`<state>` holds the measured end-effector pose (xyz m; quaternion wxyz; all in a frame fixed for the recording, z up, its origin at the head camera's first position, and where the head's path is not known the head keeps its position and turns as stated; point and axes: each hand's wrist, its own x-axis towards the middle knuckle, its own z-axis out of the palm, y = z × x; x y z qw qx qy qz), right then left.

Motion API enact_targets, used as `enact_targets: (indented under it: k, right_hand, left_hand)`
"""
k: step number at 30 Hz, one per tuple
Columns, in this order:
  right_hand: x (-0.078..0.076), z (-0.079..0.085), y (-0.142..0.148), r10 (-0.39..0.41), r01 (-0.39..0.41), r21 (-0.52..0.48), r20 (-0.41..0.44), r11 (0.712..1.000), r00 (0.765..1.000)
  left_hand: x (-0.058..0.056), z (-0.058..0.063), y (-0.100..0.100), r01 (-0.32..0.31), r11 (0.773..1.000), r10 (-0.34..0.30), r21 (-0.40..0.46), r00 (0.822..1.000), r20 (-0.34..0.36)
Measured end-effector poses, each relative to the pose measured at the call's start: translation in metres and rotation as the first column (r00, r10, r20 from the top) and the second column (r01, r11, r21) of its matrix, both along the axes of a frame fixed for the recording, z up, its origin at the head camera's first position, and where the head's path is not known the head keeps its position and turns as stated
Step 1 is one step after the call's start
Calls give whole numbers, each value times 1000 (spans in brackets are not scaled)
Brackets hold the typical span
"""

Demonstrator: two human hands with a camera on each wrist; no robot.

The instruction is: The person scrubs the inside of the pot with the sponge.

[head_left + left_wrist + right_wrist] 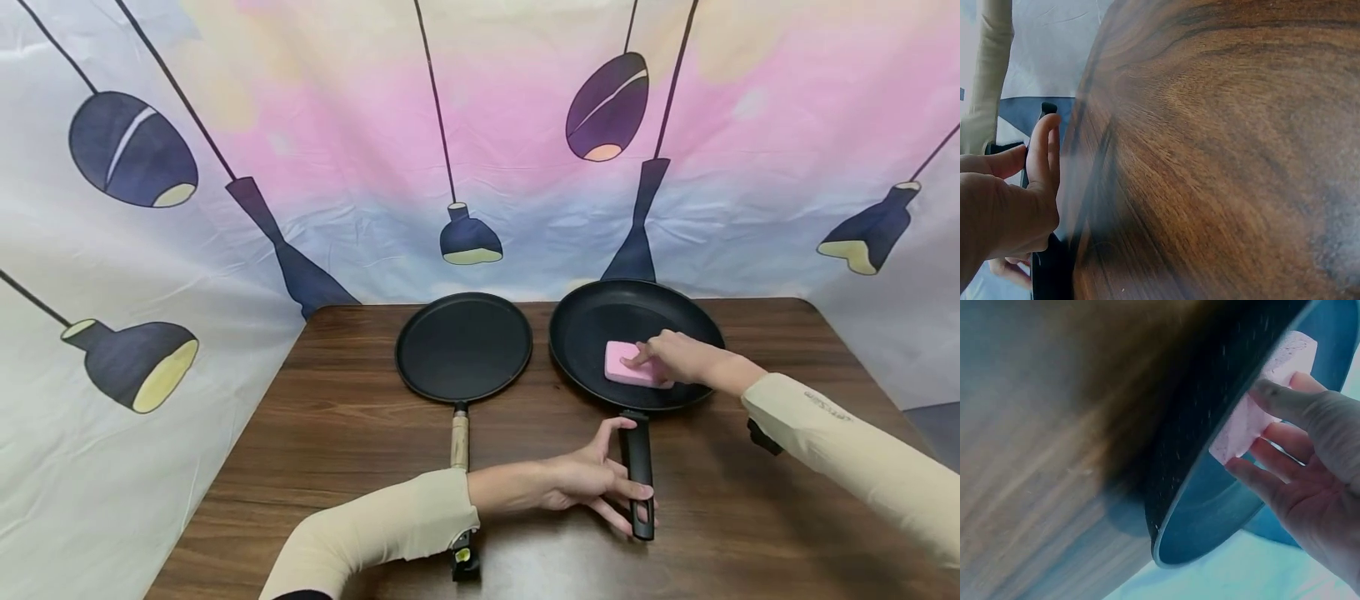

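Observation:
A deep black frying pan (592,321) lies at the back right of the table, its black handle (639,450) pointing toward me. With thumb and fingers my left hand (581,477) grips that handle; the left wrist view shows the hand (1016,206) around it from the side. Inside the pan, a pink sponge (621,363) is held by my right hand (682,360). From the right wrist, the thumb and fingers of the hand (1316,456) pinch the sponge (1291,359) against the pan's inner surface. Part of the sponge is hidden beneath the fingers.
To the left lies a flat black crepe pan (463,346) with a wooden handle (460,440), whose lower end is behind my left forearm. Both pans rest on a dark wooden table (322,433). Behind it hangs a cloth backdrop (360,125) printed with lamps.

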<state>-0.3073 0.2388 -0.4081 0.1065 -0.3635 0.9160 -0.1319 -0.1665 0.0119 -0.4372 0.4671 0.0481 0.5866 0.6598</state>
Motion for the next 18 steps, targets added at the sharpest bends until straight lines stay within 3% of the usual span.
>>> enact_targets:
  k: [5,11,14,18]
  right_hand:
    - [-30,-1,5,-114,114,8,6,993,993]
    - [-61,-8,7,-286,288,70,-41,955,957]
    - [-68,-6,6,-318,323,87,-66,943,946]
    - [-64,1,5,-293,298,104,-60,949,954]
  left_hand:
    - [6,-1,4,-3,1000,3,6,1000,11]
    - [12,0,5,-12,1000,12,17,1000,-5]
    - [9,2,4,-15,1000,15,20,1000,-22]
    - [7,3,4,-25,1000,25,9,999,-28]
